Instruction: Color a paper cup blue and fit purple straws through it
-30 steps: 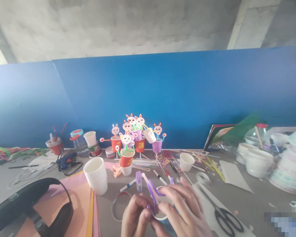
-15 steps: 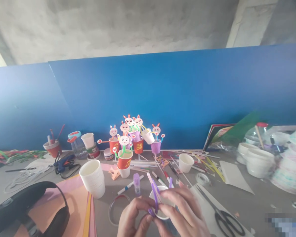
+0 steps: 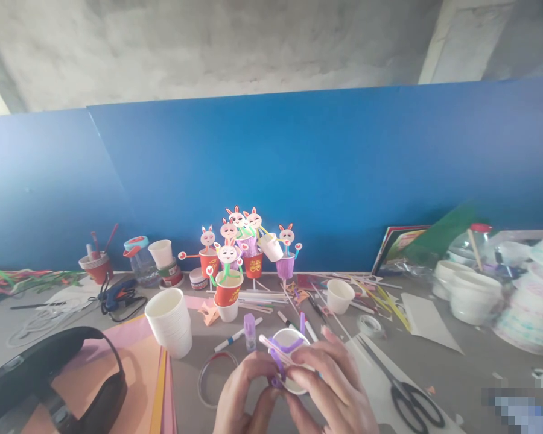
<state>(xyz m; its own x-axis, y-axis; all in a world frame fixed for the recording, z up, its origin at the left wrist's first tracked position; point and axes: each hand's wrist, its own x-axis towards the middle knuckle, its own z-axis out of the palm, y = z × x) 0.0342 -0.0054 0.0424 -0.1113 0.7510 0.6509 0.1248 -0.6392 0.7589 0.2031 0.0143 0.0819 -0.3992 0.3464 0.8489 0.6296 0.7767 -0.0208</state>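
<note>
A white paper cup (image 3: 291,333) is low in the middle, between my two hands. A purple pipe cleaner (image 3: 277,363) bends over its rim, with a curled end on the near left side and another end standing up at the back. Pale pink-white sticks (image 3: 271,348) lean across the cup's mouth. My left hand (image 3: 248,389) is closed, thumb and forefinger pinching the curled end of the pipe cleaner. With fingers over the rim and thumb outside, my right hand (image 3: 332,386) grips the cup; its fingertips are close to the pipe cleaner. The cup's lower part is hidden.
Rabbit-faced cup figures (image 3: 228,283) stand at the back. Stacked white cups (image 3: 169,322), a glue stick (image 3: 250,331) and a tape ring (image 3: 218,377) are left of my hands. Black-handled scissors (image 3: 411,398), clear tape (image 3: 370,325) and another white cup (image 3: 340,295) are to the right.
The pale sticks have tipped lower to the left. The purple pipe cleaner has shifted with them and its standing end has moved slightly left. Both hands stay at the cup.
</note>
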